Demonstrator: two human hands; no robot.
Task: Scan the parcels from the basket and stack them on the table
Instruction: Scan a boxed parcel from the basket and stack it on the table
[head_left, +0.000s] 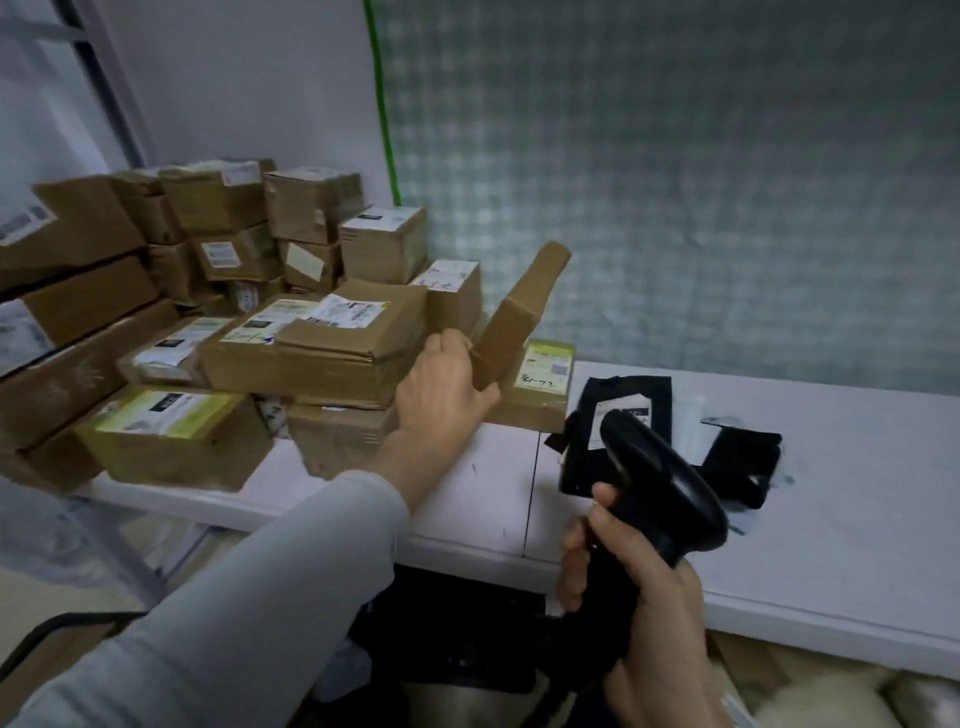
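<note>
My left hand (444, 389) grips a flat brown cardboard parcel (519, 312) by its lower end and holds it tilted up, just right of the parcel pile. Beneath it a small labelled parcel (540, 384) lies on the white table (831, 467). Nearer to me, my right hand (623, 571) holds a black barcode scanner (660, 488) by its handle over the table's front edge. A big stack of brown parcels (234, 322) covers the table's left part. No basket can be made out.
Black plastic mailer bags (737, 457) with a white label lie on the table behind the scanner. A patterned wall with a green cable (382, 104) rises behind. Pale bags (831, 696) lie on the floor at bottom right.
</note>
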